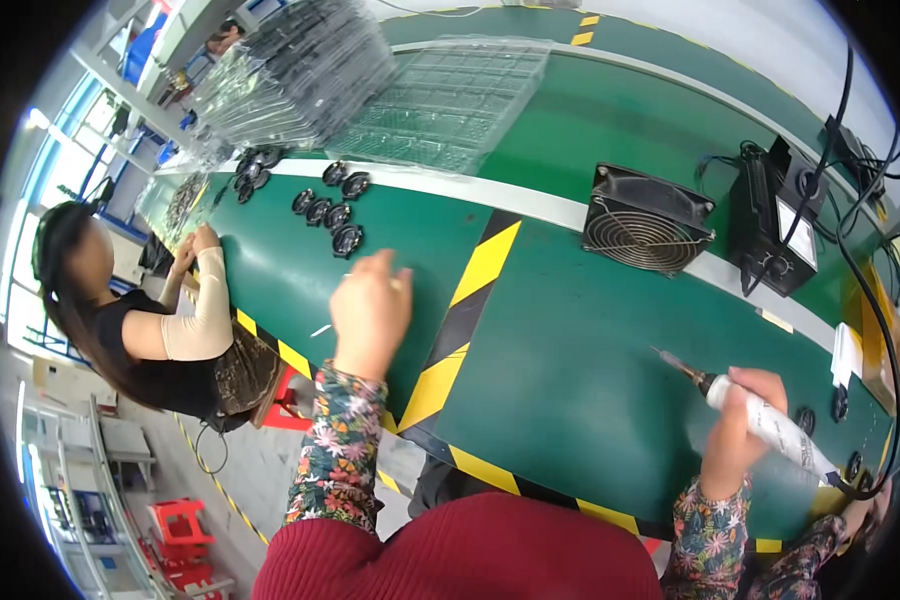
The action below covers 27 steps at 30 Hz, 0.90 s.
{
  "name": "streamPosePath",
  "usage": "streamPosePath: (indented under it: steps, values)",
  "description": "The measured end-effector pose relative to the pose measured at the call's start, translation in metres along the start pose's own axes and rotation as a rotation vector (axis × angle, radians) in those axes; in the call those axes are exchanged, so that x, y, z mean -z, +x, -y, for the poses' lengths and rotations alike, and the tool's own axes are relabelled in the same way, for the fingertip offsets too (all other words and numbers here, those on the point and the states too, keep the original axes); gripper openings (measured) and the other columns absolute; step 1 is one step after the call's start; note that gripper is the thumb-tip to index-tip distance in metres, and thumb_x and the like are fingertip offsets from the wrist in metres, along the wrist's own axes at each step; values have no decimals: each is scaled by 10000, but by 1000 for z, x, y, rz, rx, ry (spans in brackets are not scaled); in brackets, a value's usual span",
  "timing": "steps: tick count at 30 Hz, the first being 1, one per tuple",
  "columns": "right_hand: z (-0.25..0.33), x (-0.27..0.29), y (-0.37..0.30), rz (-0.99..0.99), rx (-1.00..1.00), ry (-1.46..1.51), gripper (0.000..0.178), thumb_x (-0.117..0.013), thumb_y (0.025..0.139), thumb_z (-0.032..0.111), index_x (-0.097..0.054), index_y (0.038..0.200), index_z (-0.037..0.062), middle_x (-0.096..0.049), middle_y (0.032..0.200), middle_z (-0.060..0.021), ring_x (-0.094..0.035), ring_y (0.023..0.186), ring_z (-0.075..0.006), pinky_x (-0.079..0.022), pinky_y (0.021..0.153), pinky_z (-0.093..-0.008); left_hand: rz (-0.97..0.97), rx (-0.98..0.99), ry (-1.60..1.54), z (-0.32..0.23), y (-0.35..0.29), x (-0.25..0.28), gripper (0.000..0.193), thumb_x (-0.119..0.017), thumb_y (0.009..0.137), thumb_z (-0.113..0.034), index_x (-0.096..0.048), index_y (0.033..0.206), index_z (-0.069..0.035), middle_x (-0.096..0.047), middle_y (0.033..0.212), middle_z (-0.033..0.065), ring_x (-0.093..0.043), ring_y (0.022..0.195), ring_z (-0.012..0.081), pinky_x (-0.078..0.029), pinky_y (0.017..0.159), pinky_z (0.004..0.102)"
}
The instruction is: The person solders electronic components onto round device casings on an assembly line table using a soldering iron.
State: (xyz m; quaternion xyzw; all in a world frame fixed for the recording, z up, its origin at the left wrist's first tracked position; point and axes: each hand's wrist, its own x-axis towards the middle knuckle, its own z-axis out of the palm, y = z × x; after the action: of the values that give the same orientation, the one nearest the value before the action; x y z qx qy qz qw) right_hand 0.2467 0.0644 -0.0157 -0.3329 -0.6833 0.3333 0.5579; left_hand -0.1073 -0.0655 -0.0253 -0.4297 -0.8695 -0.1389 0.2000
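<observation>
Electric screwdriver (782, 436): white-bodied and corded, held above the right part of the green bench top (570, 410); its thin bit (670, 358) points up and to the left, apparently clear of any part.
Right hand (734, 432): fingers wrapped firmly around the front of the white body, just behind the dark collar.
Left hand (372, 310): raised over the bench, fingers loosely bent and partly open; no held thing shows, but the palm is hidden, so I cannot tell whether something small is pinched.
Round black parts (347, 240): a loose group just beyond the left hand, apart from the driver.
Parts at the right: a black disc-shaped piece (841, 403) lies near the bench edge, beyond the driver.
Box fan (638, 238): black, wire-guarded, standing at the far edge beside a black power unit (773, 225).
Step in hand: probably between fastenings, with the driver ready and the left hand near the parts.
Next move: seems to call for a part steadied by the left hand and the bit lined up squarely with its screw point.
</observation>
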Motion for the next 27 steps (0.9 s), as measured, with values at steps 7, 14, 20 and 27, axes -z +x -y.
streamPosePath:
  steps: [7,14,20,27]
  values:
    - [2,-2,-3,14,-17,6,159,-630,798,134,-601,872,-3,-600,832,-83,-546,727,-146,-436,675,-263,-11,147,110,71,21,-29,355,-668,793,-284,-629,1047,-40,-644,857,166,-631,773,340,-511,678,410]
    - [6,-2,2,28,12,-8,133,-651,770,111,-614,833,1,-623,804,-99,-576,706,-162,-460,656,-273,-73,-73,-19,27,13,-23,180,-685,775,-240,-663,809,-65,-598,729,124,-607,656,319,-491,584,401]
    - [10,-1,5,56,-19,8,115,-647,733,69,-640,823,-1,-644,779,-95,-606,672,-160,-480,626,-262,157,-467,-423,-71,-24,1,179,-710,745,-144,-679,904,-68,-587,755,100,-593,646,293,-488,577,369]
    - [8,0,10,114,20,13,86,-673,733,36,-638,807,9,-653,719,-65,-618,611,-122,-478,556,-232,355,-831,-598,-139,-50,18,266,-730,732,-163,-666,970,-63,-576,821,52,-591,630,222,-495,567,314]
